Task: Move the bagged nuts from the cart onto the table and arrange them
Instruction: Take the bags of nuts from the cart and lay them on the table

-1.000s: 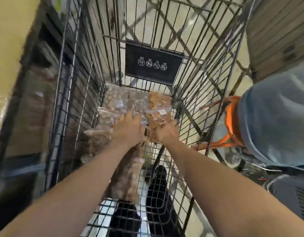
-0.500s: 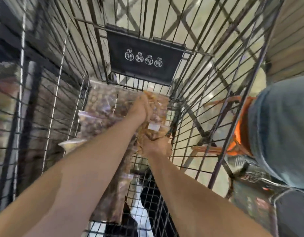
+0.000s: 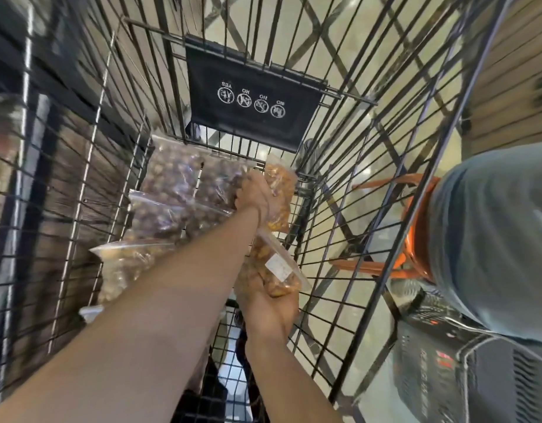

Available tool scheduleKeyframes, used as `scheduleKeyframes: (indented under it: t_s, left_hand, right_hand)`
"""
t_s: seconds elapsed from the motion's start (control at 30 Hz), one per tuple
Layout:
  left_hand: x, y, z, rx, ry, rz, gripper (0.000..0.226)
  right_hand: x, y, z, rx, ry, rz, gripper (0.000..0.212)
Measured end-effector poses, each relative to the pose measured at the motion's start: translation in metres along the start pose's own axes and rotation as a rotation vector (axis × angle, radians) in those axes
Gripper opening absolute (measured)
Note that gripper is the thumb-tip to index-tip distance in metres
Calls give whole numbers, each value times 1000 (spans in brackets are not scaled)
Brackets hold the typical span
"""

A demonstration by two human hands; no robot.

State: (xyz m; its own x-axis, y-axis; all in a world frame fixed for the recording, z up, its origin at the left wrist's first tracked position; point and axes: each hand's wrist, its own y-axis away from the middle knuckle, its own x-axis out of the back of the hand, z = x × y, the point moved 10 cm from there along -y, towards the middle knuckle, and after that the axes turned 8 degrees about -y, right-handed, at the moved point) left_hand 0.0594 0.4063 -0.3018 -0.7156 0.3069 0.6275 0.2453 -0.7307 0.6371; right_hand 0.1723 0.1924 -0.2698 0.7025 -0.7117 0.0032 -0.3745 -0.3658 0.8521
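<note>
Both arms reach down into the black wire shopping cart [image 3: 355, 184]. The right hand [image 3: 268, 303] curls its fingers round a clear plastic bag of orange-brown nuts [image 3: 272, 264] with a small white label and holds it up above the cart floor. The left hand [image 3: 252, 193] is farther in, at the far end of the cart. It grips another clear bag of orange nuts [image 3: 280, 190]. Clear bags of dark brown nuts [image 3: 172, 184] lie in a pile on the cart floor, just left of that hand. A black flap with white round signs [image 3: 251, 99] hangs on the far wall of the cart.
</note>
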Motion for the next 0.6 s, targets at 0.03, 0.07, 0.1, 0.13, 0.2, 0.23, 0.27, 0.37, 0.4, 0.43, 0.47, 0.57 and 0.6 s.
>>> scheduleKeyframes:
  t_s: [0.03,0.07,0.1,0.13,0.2,0.23,0.27,0.37,0.4,0.43,0.47,0.57,0.6]
  left_hand:
    - [-3,12,2,12,234,-68,19]
    - [1,16,0,19,320,-69,25]
    - [-4,15,-6,35,313,-91,21]
    - [-3,18,-8,64,392,-123,25]
    - [13,36,-28,141,534,-102,50]
    - [22,44,-41,152,588,-87,53]
    - [38,59,-50,161,629,-49,55]
    - [68,101,-90,217,865,-85,70]
    - [80,120,-100,240,944,-113,74]
    - [91,139,-110,247,1031,-132,72]
    - [104,159,-117,243,1093,-133,57]
    - [135,215,-142,228,1167,-163,39]
    - [144,236,-145,220,1184,-171,57]
  right_hand:
    - [3,6,-3,14,14,-6,51]
    - [5,12,-5,-8,-7,-29,50]
    - [8,21,-6,-36,4,-45,47]
    - [12,29,-9,-41,28,-59,43]
    - [14,50,-25,2,106,-106,36]
    - [14,61,-35,28,143,-126,37]
    - [12,73,-44,61,176,-175,39]
    - [9,106,-64,72,246,-283,48]
    - [7,119,-70,61,237,-321,47]
    - [4,131,-75,36,212,-378,43]
    - [1,145,-78,2,190,-440,42]
    - [-3,194,-88,-51,170,-560,41]
    - [-4,209,-92,-40,188,-611,35]
